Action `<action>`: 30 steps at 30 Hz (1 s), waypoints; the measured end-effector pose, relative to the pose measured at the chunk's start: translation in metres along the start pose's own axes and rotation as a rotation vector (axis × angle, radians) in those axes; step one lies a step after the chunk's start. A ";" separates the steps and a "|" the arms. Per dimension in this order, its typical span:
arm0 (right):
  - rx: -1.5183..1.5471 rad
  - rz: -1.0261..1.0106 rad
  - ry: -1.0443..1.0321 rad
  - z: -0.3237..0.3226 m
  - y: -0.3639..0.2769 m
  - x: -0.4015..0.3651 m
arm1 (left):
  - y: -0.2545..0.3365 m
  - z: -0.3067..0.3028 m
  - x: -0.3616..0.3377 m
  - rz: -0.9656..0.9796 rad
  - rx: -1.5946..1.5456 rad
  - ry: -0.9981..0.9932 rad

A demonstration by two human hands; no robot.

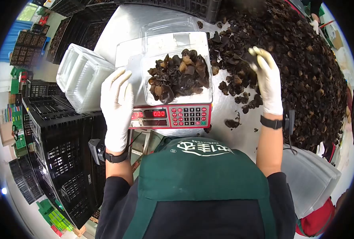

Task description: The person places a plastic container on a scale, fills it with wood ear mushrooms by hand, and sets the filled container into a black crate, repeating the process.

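Dark brown, curled fungus pieces (177,76) fill an open clear plastic container (148,92) on a white scale (123,49) with a red keypad panel and lit digits. My left hand (117,95), in a white glove, is at the scale's left edge beside the container. Its fingers are extended, with nothing visible in them. Above the near edge of a large dark heap of fungus (304,71) is my gloved right hand (267,75). The thumb and forefinger are apart; the dark pieces behind them blur together. Loose pieces (236,81) lie between scale and heap.
Stacked clear containers (83,75) stand left of the scale. Black crates (65,155) are at the left, another (185,8) at the table's far side. Translucent tubs (308,179) are at the lower right. A co-worker's gloved hand (314,24) shows at the upper right.
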State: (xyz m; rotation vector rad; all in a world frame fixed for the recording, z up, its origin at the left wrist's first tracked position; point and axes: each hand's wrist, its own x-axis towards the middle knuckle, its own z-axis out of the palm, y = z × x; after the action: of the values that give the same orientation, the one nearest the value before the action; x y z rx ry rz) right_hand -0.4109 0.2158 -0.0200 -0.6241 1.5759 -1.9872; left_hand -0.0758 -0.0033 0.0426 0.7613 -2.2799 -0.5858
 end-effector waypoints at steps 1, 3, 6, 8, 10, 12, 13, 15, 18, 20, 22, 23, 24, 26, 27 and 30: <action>-0.053 0.041 0.071 -0.016 0.006 -0.009 | 0.001 0.000 0.002 -0.005 -0.024 -0.021; -0.197 0.144 0.195 -0.044 0.011 -0.031 | 0.005 0.001 0.007 -0.005 -0.088 -0.108; -0.618 0.210 0.296 -0.084 0.017 -0.059 | 0.024 -0.004 0.023 0.054 -0.106 -0.422; -0.987 0.022 0.268 -0.113 0.034 -0.074 | 0.028 0.005 0.027 0.233 0.052 -0.528; -1.064 0.007 0.328 -0.109 0.027 -0.089 | 0.014 0.021 0.027 0.245 0.017 -0.547; -0.981 0.193 0.365 -0.094 0.012 -0.095 | 0.010 0.030 0.027 0.221 0.071 -0.452; -1.020 0.164 0.342 -0.091 0.009 -0.098 | 0.005 0.034 0.027 0.192 0.083 -0.417; -1.104 0.020 0.293 -0.086 0.005 -0.097 | 0.000 0.042 0.031 0.187 0.103 -0.336; -1.253 -0.085 0.264 -0.074 -0.003 -0.092 | 0.007 0.042 0.030 0.335 0.173 -0.280; -1.292 -0.092 0.284 -0.069 -0.009 -0.089 | 0.013 0.035 0.031 0.372 0.206 -0.253; -1.204 -0.130 0.329 -0.065 -0.010 -0.087 | 0.006 0.024 0.043 0.386 0.161 -0.152; -1.157 -0.191 0.335 -0.063 -0.009 -0.086 | 0.002 0.015 0.055 0.274 0.158 -0.119; -1.111 -0.253 0.338 -0.060 -0.009 -0.087 | -0.004 0.009 0.070 0.213 0.110 -0.051; -0.785 0.072 0.308 -0.043 -0.023 -0.089 | -0.016 0.003 0.098 0.102 0.071 -0.025; -0.647 0.086 0.257 -0.040 -0.024 -0.087 | -0.022 0.008 0.111 0.001 0.155 -0.083; -0.463 0.227 0.123 -0.006 -0.034 -0.088 | -0.060 0.038 0.144 -0.075 0.243 -0.244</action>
State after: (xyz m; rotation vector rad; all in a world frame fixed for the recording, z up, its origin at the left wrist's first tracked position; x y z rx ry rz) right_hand -0.3520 0.2836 0.0092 -0.4704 2.1052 -1.5274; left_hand -0.1692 -0.1334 0.0455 0.9392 -2.5899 -0.4606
